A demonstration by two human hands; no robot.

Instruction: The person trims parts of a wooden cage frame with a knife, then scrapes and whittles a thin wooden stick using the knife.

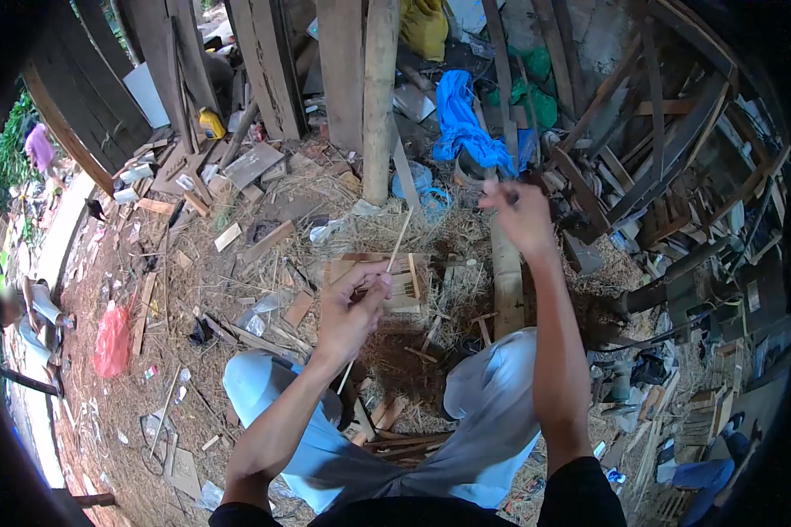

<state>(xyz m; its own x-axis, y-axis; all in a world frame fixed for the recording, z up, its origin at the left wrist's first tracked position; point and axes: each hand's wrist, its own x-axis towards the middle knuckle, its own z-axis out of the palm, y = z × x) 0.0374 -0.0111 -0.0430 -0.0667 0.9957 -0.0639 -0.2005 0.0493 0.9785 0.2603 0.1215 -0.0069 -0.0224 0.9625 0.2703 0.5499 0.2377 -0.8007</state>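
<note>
My left hand (356, 307) is closed around a thin pale bamboo stick (401, 239), which slants up and to the right out of the fingers. Its lower end shows below the hand near my knee. Raised to the right, my right hand (520, 215) has its fingers curled; a dark spot shows between them, too small to identify. Beyond my left hand, a shallow wooden box or frame (417, 279) lies on the ground with thin strips in it. A flat bamboo or wood length (506, 281) runs below my right hand.
A bamboo post (379, 105) stands ahead. Blue plastic sheeting (459, 114) hangs near it. Wood scraps and shavings cover the ground, with a red plastic bag (112, 341) at left. Piled timber (659, 167) fills the right side. A person (35, 307) sits at far left.
</note>
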